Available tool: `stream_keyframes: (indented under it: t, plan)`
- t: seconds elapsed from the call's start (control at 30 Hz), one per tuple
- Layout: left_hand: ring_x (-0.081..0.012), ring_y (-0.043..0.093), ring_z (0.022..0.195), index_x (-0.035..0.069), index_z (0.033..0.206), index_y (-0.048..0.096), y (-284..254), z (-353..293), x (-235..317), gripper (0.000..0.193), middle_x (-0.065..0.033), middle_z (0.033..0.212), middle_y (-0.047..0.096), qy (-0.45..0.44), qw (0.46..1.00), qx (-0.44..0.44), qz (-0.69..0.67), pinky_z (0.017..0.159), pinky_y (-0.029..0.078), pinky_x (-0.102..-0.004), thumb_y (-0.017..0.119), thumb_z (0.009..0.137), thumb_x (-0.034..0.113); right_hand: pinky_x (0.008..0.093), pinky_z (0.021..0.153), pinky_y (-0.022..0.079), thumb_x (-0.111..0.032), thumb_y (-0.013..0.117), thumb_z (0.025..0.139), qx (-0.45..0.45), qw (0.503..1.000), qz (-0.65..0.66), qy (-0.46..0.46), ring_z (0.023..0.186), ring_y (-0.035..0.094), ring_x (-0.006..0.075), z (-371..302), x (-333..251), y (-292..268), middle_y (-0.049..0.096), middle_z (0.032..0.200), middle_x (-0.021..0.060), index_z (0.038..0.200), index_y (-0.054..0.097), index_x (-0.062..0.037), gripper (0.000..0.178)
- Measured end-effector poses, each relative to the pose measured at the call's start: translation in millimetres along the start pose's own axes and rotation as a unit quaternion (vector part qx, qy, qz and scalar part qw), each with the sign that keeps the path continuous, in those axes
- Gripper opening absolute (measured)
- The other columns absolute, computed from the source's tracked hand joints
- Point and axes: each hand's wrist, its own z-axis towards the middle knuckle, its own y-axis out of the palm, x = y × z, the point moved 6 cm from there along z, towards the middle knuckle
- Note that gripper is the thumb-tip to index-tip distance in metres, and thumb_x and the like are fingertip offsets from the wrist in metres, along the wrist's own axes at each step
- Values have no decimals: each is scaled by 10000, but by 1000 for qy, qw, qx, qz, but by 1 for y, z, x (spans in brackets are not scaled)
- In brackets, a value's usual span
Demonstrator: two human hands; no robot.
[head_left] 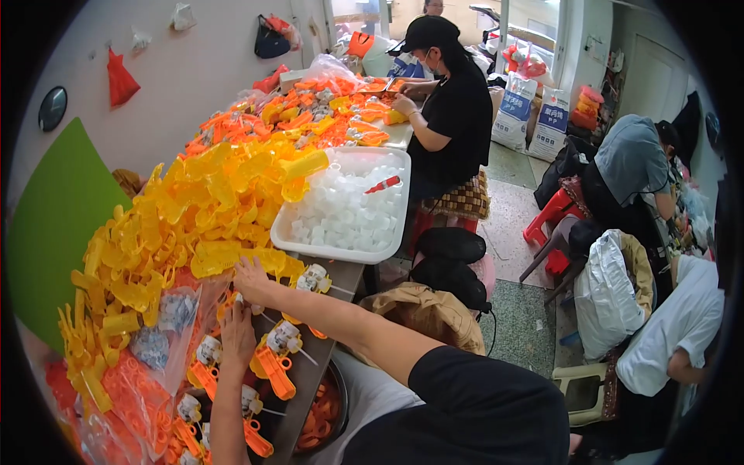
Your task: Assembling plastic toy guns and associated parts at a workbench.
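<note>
At the table's near edge, my left hand (237, 335) is closed on a small toy gun assembly (224, 305) with orange and yellow parts; the fingers hide most of it. Just above, my right hand (253, 282) has its fingers stretched apart against the edge of the yellow plastic shells (198, 198), close to my left fingertips. Around both hands lie several partly built toy guns, with orange handles, grey-white mechanisms and thin white sticks. One toy gun (275, 366) rests right of my left forearm. Another mechanism (314, 277) in a yellow shell lies beside my right wrist.
A white tray (403, 203) holds translucent white pieces and a red tube. Clear bags with orange rings (138, 395) lie left. Orange parts (298, 108) cover the far table, where a co-worker (457, 101) in black sits. A brown sack (426, 311) stands below the table edge.
</note>
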Motion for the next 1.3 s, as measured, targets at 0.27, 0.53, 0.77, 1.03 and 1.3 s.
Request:
stream_keyframes:
  t: [0.27, 0.53, 0.77, 1.03, 1.3]
  plan:
    - [-358, 532, 1093, 16, 1194, 574, 1, -23, -10, 373, -170, 1152, 548, -20, 1000, 7, -21, 963, 418, -449, 493, 830, 7, 589, 1045, 326, -178, 688, 742, -14, 999, -42, 4, 1292, 427, 387, -5, -19, 22, 558, 1265, 179, 1036, 759, -120, 308]
    - [-329, 580, 1051, 25, 1010, 615, 1, -10, -31, 236, -151, 1048, 606, -46, 984, 146, -89, 903, 461, -424, 595, 776, -4, 580, 974, 405, -500, 804, 713, -83, 986, -144, 17, 1252, 481, 350, 2, 13, -15, 589, 1274, 147, 1167, 699, -114, 605]
    - [-242, 547, 1185, 141, 1145, 688, 11, -18, -32, 399, -59, 1197, 589, -71, 995, 45, -48, 978, 427, -402, 570, 806, -32, 554, 1013, 313, -442, 830, 685, -70, 995, -74, 6, 1253, 427, 351, 4, 5, -11, 569, 1240, 112, 958, 796, -150, 401]
    - [-252, 535, 1214, 146, 1178, 672, 11, -10, -22, 407, -69, 1237, 580, -79, 995, -58, 2, 1029, 397, -404, 585, 809, -1, 562, 958, 368, -428, 798, 750, -67, 992, -102, -7, 1242, 448, 355, -2, 4, -11, 586, 1250, 126, 1005, 753, -81, 433]
    - [-291, 599, 1088, 65, 1141, 670, -99, -123, -18, 311, -97, 1133, 639, -183, 965, 117, -144, 941, 458, -389, 598, 849, -16, 431, 847, 493, -336, 710, 856, 148, 987, 24, -54, 979, 628, 329, 8, 20, -26, 682, 1003, 152, 947, 714, -90, 263]
